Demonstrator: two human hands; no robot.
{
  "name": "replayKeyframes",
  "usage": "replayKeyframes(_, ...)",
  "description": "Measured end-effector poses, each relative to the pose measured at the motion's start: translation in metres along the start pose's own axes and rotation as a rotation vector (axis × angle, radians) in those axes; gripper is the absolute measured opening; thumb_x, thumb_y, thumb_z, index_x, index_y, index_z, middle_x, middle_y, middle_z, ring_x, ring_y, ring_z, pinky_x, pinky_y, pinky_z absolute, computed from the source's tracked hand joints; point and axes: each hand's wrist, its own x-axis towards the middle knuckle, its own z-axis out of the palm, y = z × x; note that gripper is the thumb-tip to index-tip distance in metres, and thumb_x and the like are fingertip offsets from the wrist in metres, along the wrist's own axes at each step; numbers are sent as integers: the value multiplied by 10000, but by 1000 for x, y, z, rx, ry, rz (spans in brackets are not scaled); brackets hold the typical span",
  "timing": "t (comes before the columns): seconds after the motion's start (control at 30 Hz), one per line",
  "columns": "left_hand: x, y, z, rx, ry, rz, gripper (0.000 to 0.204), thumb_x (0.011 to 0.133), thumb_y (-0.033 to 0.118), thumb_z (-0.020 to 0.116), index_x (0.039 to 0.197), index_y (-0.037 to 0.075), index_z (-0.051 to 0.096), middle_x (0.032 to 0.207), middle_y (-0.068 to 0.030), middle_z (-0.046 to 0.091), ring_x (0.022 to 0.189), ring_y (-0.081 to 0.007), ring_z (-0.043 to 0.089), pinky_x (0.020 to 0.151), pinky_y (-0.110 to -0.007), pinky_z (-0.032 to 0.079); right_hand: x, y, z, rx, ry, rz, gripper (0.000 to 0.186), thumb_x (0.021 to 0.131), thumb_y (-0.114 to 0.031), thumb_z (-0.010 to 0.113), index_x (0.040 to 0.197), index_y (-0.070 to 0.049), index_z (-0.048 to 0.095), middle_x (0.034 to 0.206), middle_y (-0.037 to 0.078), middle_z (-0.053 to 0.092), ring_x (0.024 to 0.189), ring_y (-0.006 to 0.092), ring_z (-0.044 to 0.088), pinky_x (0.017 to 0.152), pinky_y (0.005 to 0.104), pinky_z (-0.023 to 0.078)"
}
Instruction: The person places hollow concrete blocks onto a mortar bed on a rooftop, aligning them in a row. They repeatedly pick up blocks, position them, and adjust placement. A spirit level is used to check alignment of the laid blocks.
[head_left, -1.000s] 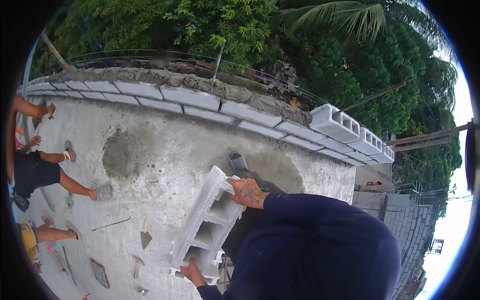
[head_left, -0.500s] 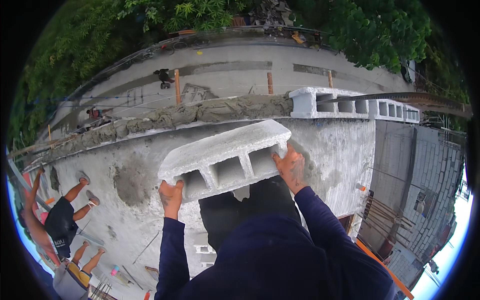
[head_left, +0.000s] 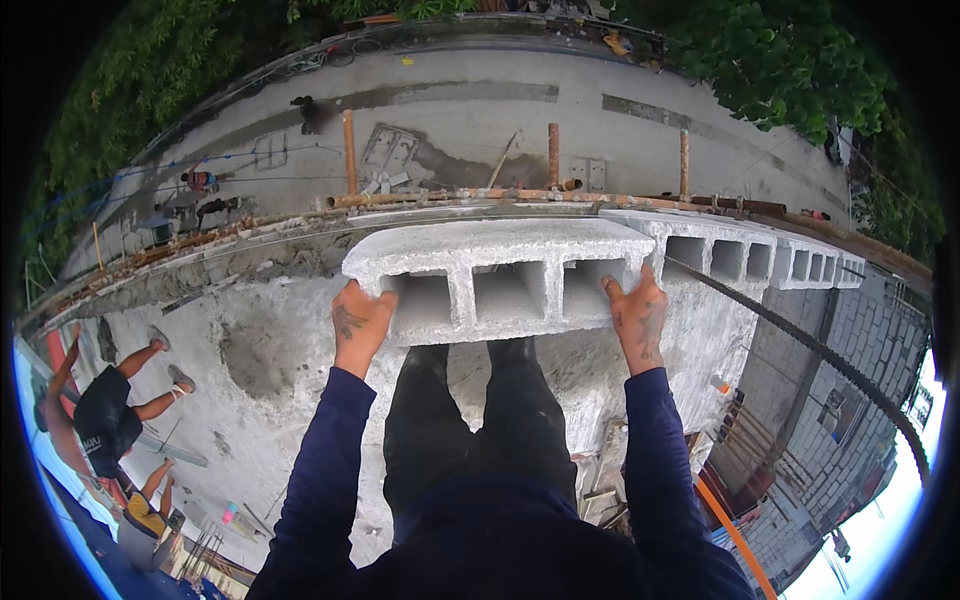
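A grey three-celled concrete hollow block (head_left: 500,242) spans the space between my hands, its openings facing me. My left hand (head_left: 362,322) is closed round its left end, thumb inside the end cell. Round the right end, my right hand (head_left: 638,315) grips the same way. The block is nearly level over the line of wet mortar (head_left: 185,262) on the wall. Its right end is close against a row of laid hollow blocks (head_left: 688,229); whether they touch, I cannot tell. What lies under the held block is hidden.
A ribbed steel bar (head_left: 815,350) slants across the right side. Bamboo poles (head_left: 350,152) stand beyond the wall, with a street (head_left: 470,75) far below. On the left, a co-worker in black shorts (head_left: 108,412) stands near another person (head_left: 146,515).
The block has moved away from me and to the right, over the mortar line beside the laid blocks. Its tilt has levelled out. Both hands keep their hold.
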Motion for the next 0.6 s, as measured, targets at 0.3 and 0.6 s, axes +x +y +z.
replayKeyframes(0.3,23,-6,12,-16,39,78,399,667,239,627,825,-119,549,792,-283,597,774,-415,590,728,-423,466,17,-7,9,-15,37,-58,533,704,-272,700,1088,53,523,777,266,617,770,404,616,714,433,486)
replayKeyframes(0.6,39,-2,19,12,25,48,407,672,244,623,829,-124,547,813,-291,594,803,-415,584,755,-426,458,30,-14,16,-16,-39,17,531,696,-264,714,1077,55,528,749,252,619,742,407,616,684,440,489)
